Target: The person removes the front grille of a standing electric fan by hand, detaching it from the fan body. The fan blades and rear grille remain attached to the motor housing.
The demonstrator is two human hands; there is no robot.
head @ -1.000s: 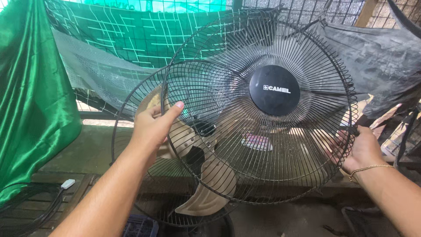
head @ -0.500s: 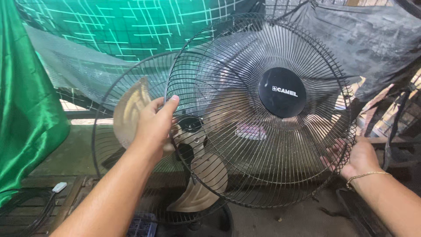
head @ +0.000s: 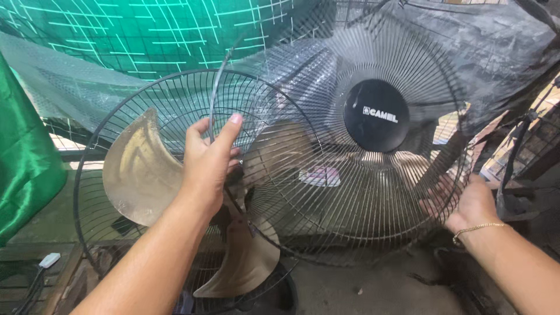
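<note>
- The left hand (head: 209,160) is closed around the left rim of the front fan guard (head: 350,192), a round black wire grille; the thumb points up along the rim wire and the fingers curl behind it.
- The right hand (head: 469,201) grips the same guard at its lower right edge, fingers wrapped through the wires; a thin gold bracelet (head: 475,228) sits on that wrist.
- The front guard is held up in the air between the two hands, tilted and shifted to the right of the fan, so it is off the fan body rather than seated on it.
- A round black centre cap (head: 376,115) with white lettering sits in the middle of the front guard.
- Behind and to the left stands the rear fan guard (head: 96,175), another black wire circle, with its left part uncovered and its right part overlapped by the front guard.
- Inside the rear guard are the fan blades (head: 137,172), pale golden and translucent: one broad blade to the left of the left hand, one pointing down below it, one partly seen through the front guard's wires.
- The blade hub is mostly hidden behind the left hand and wrist.
- A shiny green cloth (head: 26,169) hangs at the left edge of the view.
- Green netting (head: 116,35) with a pale grid pattern stretches across the upper left background.
- A dark grey tarpaulin (head: 507,58) covers the upper right.
- A white plug (head: 48,259) on a cable lies at the lower left, well apart from the fan.
</note>
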